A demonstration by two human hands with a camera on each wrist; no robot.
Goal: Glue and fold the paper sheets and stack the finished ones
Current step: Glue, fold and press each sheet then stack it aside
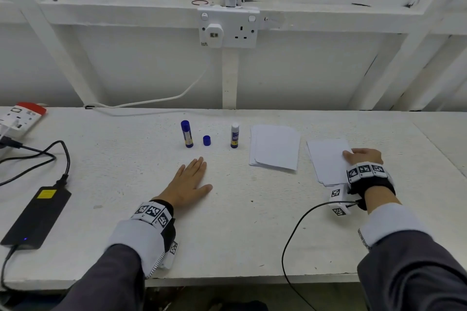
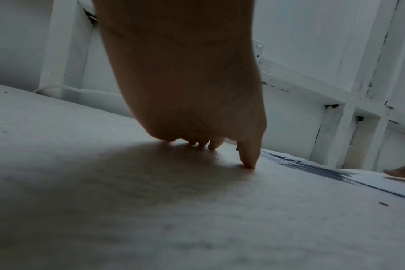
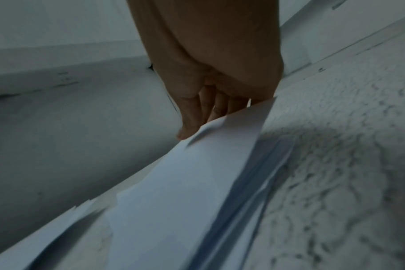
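Observation:
My left hand lies flat and open on the white table, just in front of the glue sticks; its fingertips touch the bare top. A capped blue glue stick, a loose blue cap and an uncapped glue stick stand in a row. Right of them lies a stack of white sheets. A second stack lies farther right. My right hand pinches the right edge of its top sheet, which is lifted off the stack.
A power strip and a black adapter with cables sit at the table's left. A wall socket and a white cable run behind. A black wire loops from my right wrist over the front edge.

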